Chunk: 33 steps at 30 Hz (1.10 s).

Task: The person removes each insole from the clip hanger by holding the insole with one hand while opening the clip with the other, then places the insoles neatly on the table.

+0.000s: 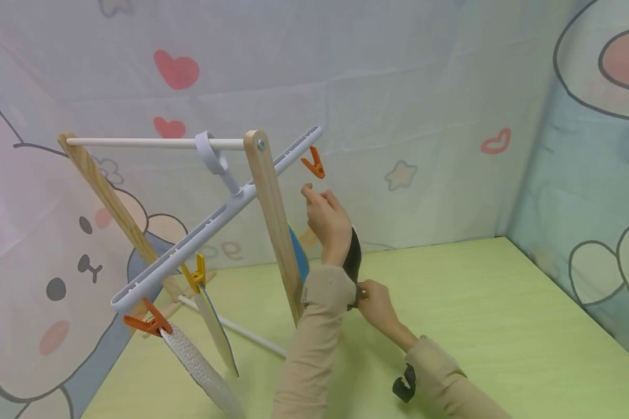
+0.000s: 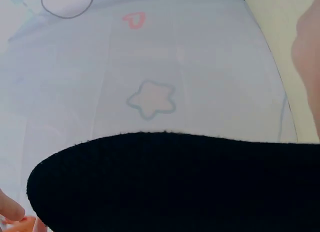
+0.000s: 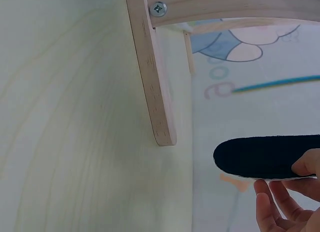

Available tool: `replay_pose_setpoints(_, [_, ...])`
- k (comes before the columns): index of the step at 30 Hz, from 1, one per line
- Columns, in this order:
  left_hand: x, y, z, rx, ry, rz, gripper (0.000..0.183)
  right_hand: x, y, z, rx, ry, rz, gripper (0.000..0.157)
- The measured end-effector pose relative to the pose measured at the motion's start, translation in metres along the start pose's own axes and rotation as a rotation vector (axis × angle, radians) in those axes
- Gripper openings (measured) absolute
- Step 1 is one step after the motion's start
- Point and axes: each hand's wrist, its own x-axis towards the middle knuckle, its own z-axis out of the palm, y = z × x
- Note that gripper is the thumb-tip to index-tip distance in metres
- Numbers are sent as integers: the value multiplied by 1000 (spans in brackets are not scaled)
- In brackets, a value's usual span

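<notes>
A black insole [image 1: 353, 256] stands upright beside the wooden post, partly behind my left hand. My right hand [image 1: 375, 304] pinches it near its lower end; in the right wrist view thumb and fingers lie on opposite faces of the insole [image 3: 260, 154]. Raised above it, my left hand [image 1: 329, 224] has bent fingers just below an orange clip [image 1: 314, 163] on the white hanger bar [image 1: 209, 224]. In the left wrist view the dark insole [image 2: 165, 182] fills the bottom, and left fingertips lie around the orange clip [image 2: 21, 225]; contact cannot be told.
The hanger hooks over a white rod [image 1: 136, 142] of a wooden rack [image 1: 272, 215]. From its near end hangs a white fleecy insole [image 1: 199, 364] in an orange clip [image 1: 149, 321]. A yellow clip [image 1: 195, 274] holds another insole [image 1: 217, 331]. A blue insole [image 1: 299, 256] shows behind the post.
</notes>
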Motion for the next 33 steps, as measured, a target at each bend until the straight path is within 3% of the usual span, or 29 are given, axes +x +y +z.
replay_pose_setpoints(12, [-11,5,-12,-48,-34,91,18,-2,5,-6,-20,27,-43,9])
replay_pose_setpoints(20, [-20,6,-18,4,-81,152,17,-4,3,-9,0,13,-27,10])
replay_pose_setpoints(33, [-39,4,-32,55,-181,232,17,-7,6,-17,-20,12,-95,10])
